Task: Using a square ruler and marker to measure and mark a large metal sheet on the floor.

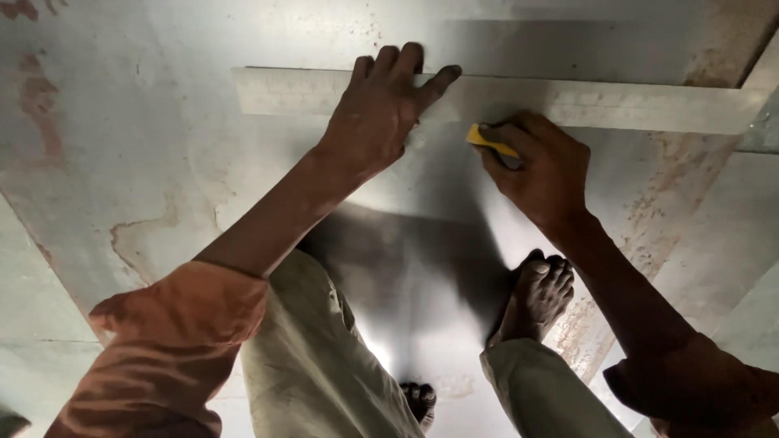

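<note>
Head view, looking straight down. Person stands barefoot on a large grey metal sheet (pixel 162 162) laid flat on the floor; sheet shiny in the middle, with rusty brown stains at upper left, along the left side and at right.

Long flat metal straightedge (pixel 617 105) lies across the upper part of the sheet, running from about left of centre to the right edge, pale grey, dull, with faint graduation marks along it, too small to make out.

Left hand (pixel 377 113) presses down on the straightedge, palm flat, fingers spread and extended over its far edge, thumb stretched out to the right along the bar. It grips nothing; it only bears on the bar.

Right hand (pixel 540 170) sits just below the straightedge, near the left thumb, fingers curled tight around a small yellow marking tool (pixel 489 139). Only the yellow end shows, poking out toward the left, its tip close against the lower edge of the bar. What kind of tool cannot be told.

Orange sleeves (pixel 174 349) rolled on both forearms. Light khaki trousers (pixel 312 365) fill the lower centre. Right foot (pixel 540 296) planted on the sheet below the right hand; toes of the other foot (pixel 419 401) show at the bottom.

No packages, labels or signs visible.
</note>
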